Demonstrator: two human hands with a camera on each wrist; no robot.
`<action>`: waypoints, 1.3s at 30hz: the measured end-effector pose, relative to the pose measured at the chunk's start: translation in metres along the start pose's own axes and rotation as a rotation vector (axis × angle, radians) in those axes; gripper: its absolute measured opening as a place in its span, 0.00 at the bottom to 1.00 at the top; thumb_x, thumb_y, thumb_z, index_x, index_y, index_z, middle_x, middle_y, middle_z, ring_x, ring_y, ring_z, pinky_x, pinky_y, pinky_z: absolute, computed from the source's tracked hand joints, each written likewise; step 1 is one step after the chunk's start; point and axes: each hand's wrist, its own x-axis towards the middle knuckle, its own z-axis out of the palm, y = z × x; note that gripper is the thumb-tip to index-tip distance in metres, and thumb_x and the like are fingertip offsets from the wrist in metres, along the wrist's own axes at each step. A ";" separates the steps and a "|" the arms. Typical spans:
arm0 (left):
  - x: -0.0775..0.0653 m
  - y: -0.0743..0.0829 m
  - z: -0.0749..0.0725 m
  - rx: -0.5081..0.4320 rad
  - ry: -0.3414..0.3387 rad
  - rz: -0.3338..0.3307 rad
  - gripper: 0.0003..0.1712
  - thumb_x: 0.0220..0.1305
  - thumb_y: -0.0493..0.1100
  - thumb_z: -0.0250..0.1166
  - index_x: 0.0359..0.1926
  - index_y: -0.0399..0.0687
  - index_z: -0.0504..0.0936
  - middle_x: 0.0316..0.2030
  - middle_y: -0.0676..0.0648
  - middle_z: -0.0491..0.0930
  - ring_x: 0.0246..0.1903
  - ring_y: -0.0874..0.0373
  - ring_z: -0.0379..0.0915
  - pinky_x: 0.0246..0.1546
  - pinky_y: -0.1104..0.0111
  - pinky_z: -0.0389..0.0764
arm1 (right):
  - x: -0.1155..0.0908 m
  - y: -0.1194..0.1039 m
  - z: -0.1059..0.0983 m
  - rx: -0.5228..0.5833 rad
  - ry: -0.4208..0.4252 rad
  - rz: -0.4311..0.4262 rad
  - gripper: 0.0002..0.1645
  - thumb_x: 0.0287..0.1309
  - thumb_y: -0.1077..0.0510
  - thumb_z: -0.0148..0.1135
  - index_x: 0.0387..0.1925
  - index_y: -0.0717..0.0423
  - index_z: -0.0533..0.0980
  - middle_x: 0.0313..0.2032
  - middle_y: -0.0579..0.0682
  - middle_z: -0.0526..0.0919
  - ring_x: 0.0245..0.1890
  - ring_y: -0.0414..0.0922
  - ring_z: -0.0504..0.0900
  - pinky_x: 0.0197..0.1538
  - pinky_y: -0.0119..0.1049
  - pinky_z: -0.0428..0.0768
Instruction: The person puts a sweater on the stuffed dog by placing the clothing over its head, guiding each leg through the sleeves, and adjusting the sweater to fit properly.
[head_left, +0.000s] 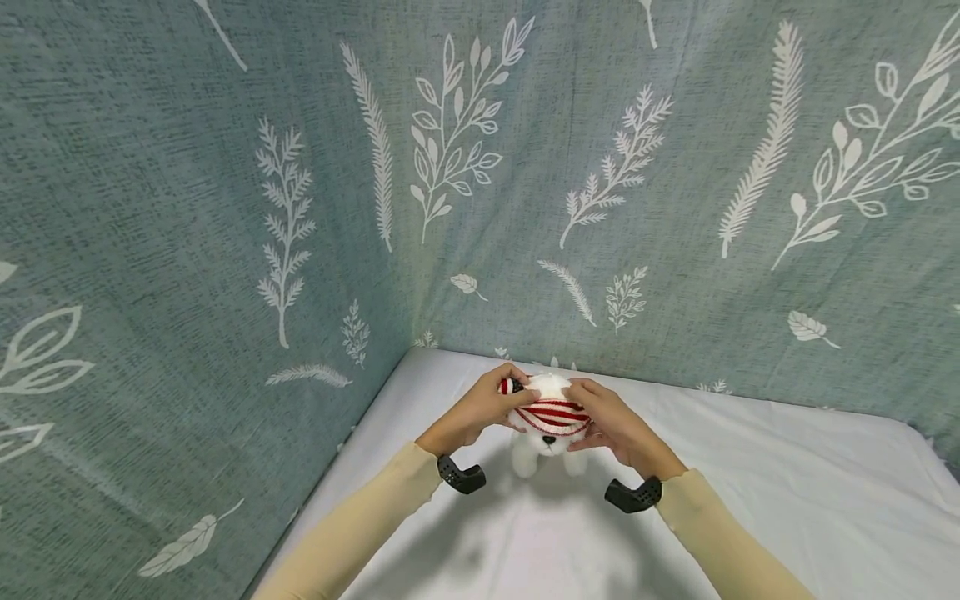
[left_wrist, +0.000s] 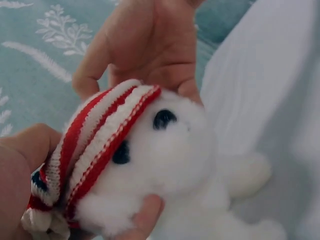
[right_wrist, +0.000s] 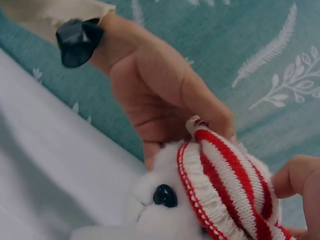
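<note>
A white plush dog (head_left: 550, 446) with dark eyes and nose stands on the white surface, facing the camera. A red-and-white striped knitted hat (head_left: 553, 417) covers part of its head; the head view shows white above the stripes. My left hand (head_left: 487, 402) pinches the hat's gathered, dark-patched end, while one fingertip (left_wrist: 148, 215) touches the plush's cheek in the left wrist view. On the other side, my right hand (head_left: 617, 421) grips the hat's edge and the side of the head, thumb on top. Some of its fingers are hidden behind the plush.
White cloth (head_left: 750, 467) covers the surface beneath the plush. Green-grey curtains (head_left: 510, 208) with white leaf prints stand behind it and along the left. A black band (head_left: 461, 475) sits on the left wrist, and another black band (head_left: 633, 495) on the right.
</note>
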 end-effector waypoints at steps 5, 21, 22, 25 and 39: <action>-0.001 -0.001 0.002 -0.017 0.054 -0.009 0.20 0.67 0.45 0.71 0.54 0.43 0.76 0.54 0.39 0.76 0.45 0.50 0.82 0.42 0.59 0.86 | 0.002 -0.001 0.000 0.075 -0.027 -0.004 0.37 0.71 0.54 0.52 0.77 0.60 0.57 0.65 0.68 0.69 0.52 0.57 0.81 0.49 0.54 0.85; 0.003 -0.002 0.009 -0.076 0.134 0.008 0.10 0.60 0.37 0.66 0.32 0.44 0.70 0.40 0.44 0.77 0.35 0.55 0.77 0.34 0.63 0.82 | -0.004 -0.005 0.007 0.071 0.030 -0.021 0.27 0.67 0.57 0.52 0.61 0.71 0.71 0.55 0.62 0.77 0.47 0.50 0.81 0.47 0.47 0.86; 0.004 -0.002 0.010 -0.072 0.133 0.011 0.10 0.58 0.36 0.66 0.31 0.44 0.70 0.39 0.45 0.76 0.35 0.55 0.76 0.34 0.63 0.82 | -0.004 -0.005 0.007 0.072 0.035 -0.020 0.26 0.65 0.58 0.51 0.59 0.71 0.72 0.53 0.61 0.78 0.46 0.50 0.81 0.47 0.47 0.86; 0.003 -0.002 0.012 -0.055 0.123 0.023 0.09 0.54 0.33 0.64 0.31 0.44 0.71 0.38 0.45 0.77 0.34 0.55 0.75 0.34 0.62 0.82 | -0.004 -0.006 0.007 0.080 0.046 -0.016 0.26 0.62 0.62 0.50 0.59 0.72 0.72 0.52 0.61 0.78 0.45 0.49 0.81 0.47 0.45 0.85; 0.002 -0.010 0.022 -0.100 0.141 0.048 0.17 0.53 0.29 0.68 0.45 0.41 0.76 0.46 0.43 0.72 0.42 0.52 0.73 0.40 0.62 0.81 | -0.004 0.001 0.000 0.170 0.125 0.019 0.25 0.64 0.57 0.51 0.59 0.68 0.71 0.51 0.56 0.75 0.47 0.48 0.76 0.48 0.35 0.79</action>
